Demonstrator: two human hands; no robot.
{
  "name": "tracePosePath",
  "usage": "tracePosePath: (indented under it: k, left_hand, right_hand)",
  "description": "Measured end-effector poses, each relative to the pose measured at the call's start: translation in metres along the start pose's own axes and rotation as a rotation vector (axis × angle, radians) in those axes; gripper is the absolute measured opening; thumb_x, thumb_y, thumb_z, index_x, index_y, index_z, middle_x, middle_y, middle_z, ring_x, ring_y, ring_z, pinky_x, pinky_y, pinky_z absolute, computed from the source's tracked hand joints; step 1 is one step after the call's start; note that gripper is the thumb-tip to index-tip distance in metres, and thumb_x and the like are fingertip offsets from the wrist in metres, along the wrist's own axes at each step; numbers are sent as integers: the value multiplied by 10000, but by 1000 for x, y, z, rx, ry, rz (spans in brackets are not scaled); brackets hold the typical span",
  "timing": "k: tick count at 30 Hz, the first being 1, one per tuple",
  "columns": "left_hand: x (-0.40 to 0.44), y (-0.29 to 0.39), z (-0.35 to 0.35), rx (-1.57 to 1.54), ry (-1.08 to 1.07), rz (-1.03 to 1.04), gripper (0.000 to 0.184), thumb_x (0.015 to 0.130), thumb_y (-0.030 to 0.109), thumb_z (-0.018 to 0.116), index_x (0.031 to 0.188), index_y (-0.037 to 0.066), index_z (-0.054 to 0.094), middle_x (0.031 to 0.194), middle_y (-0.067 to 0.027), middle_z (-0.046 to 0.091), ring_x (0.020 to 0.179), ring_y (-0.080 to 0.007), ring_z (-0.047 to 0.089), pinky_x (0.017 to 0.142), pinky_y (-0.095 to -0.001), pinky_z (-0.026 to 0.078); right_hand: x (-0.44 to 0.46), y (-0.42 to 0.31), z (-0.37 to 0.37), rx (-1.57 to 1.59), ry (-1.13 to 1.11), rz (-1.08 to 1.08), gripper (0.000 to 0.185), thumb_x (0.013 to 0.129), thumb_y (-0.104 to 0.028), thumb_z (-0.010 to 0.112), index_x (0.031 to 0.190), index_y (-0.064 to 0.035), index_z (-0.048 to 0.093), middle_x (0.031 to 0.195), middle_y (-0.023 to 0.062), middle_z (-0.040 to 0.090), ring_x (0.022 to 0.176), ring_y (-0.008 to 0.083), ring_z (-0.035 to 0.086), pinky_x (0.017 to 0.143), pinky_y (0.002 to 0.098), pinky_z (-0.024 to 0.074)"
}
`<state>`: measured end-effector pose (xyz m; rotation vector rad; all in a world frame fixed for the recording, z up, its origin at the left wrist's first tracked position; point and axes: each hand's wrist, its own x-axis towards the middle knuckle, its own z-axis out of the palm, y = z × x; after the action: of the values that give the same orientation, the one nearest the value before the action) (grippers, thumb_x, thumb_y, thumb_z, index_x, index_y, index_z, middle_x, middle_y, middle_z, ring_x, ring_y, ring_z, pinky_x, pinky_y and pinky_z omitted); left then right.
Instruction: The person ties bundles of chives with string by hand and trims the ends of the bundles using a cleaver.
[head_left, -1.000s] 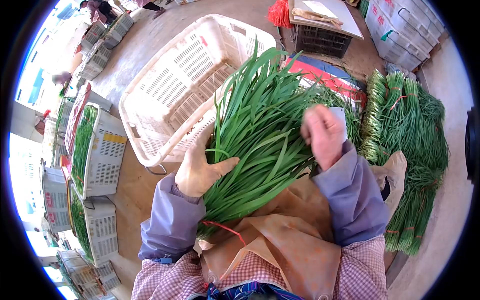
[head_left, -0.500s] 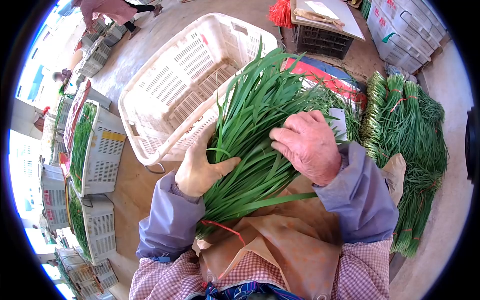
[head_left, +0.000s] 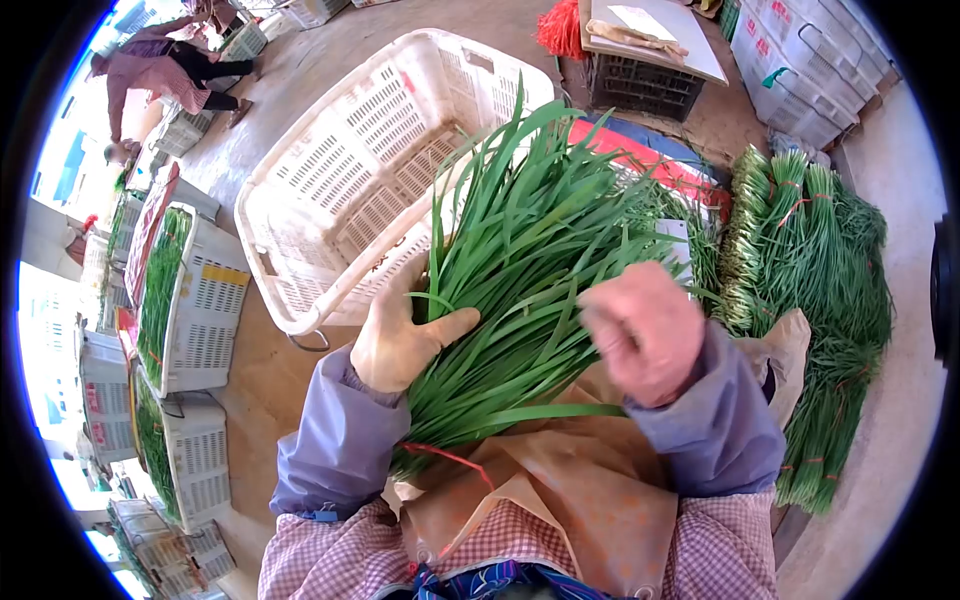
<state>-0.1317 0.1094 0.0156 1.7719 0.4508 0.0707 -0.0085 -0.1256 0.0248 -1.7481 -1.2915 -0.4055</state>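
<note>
A large bunch of green garlic chives [head_left: 530,270] lies across my lap, its leaf tips pointing up and away. My left hand [head_left: 400,335], in a pale glove, is closed around the bunch's left side, thumb on top. A red tie [head_left: 450,455] shows at the lower end of the bunch. My bare right hand [head_left: 645,330] is just right of the leaves, blurred by motion, with its fingers curled in. Whatever those fingers may hold is hidden. Under the bunch is a brown apron [head_left: 560,480].
A white plastic crate [head_left: 340,150] stands ahead of me. Tied chive bundles [head_left: 820,300] are piled at right, near stacked white crates [head_left: 800,70]. A board [head_left: 660,40] rests on a black crate [head_left: 640,85]. Chive-filled crates [head_left: 200,310] line the left; a person [head_left: 160,75] bends there.
My right hand has moved off the leaves, right and toward me, with its fingers curled. My left hand keeps its hold. The person at upper left has come further into view.
</note>
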Motion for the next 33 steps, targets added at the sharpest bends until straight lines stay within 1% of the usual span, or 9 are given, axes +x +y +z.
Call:
tracePosePath:
  k: [2,6,14,15,18,19,22,28,33]
  left_hand:
    - [-3,8,4,-14,18,-11,656,781,33,759,1365,-53,473,1101,-125,659,970,-166,637,869,-303,520]
    - [-3,0,2,-21,73,42,604,794,19,755,1334,-55,494,1095,-114,664,961,-164,636,865,-302,523]
    - [-1,-8,0,-124,80,106,540,801,10,751,1289,-58,531,1100,-100,672,963,-160,633,878,-306,518]
    - [0,-8,1,-127,85,117,538,799,10,750,1287,-59,533,1099,-100,672,961,-161,633,880,-306,516]
    - [-4,-7,2,-38,96,126,537,791,2,750,1281,-63,541,1096,-99,672,966,-160,630,888,-303,510]
    - [-4,-6,3,-26,97,131,536,790,0,748,1280,-64,542,1095,-99,672,966,-160,629,890,-302,509]
    - [-6,0,7,-15,90,145,536,787,-8,745,1280,-67,544,1096,-98,671,969,-159,627,893,-300,505]
    - [-11,9,14,27,108,80,567,786,-12,747,1304,-65,522,1120,-101,661,985,-152,621,894,-293,503]
    - [-10,5,13,-28,73,17,583,784,10,763,1313,-55,526,1132,-96,658,1021,-154,606,932,-302,480]
  right_hand:
    - [-3,-12,25,-117,-71,-205,230,769,-179,675,988,-113,649,968,54,611,898,228,592,851,458,464]
    - [-40,-41,67,-282,-212,-134,277,797,-196,586,1049,-94,641,1032,73,611,1060,229,573,1065,523,378]
    - [-65,-34,71,52,-127,39,365,725,-135,730,1068,-58,633,1037,79,612,987,270,569,885,450,474]
    - [-64,-32,68,127,-105,73,296,792,-60,711,1076,-31,633,1000,92,627,929,274,601,860,398,496]
    - [-54,-35,45,524,-30,596,212,904,-11,630,1116,-6,612,940,95,647,847,222,632,822,326,516]
    - [-58,-33,53,705,129,704,206,976,-16,548,1179,11,569,898,98,658,815,166,639,783,271,523]
    - [-46,-16,47,895,295,825,264,998,-69,537,1241,27,506,872,92,651,755,115,610,678,247,509]
    - [-21,9,27,688,-95,943,231,991,-168,584,1142,8,587,663,27,603,568,77,535,497,247,399]
    - [-25,22,49,132,98,499,41,894,-53,666,920,-30,646,686,173,579,531,194,570,527,320,449]
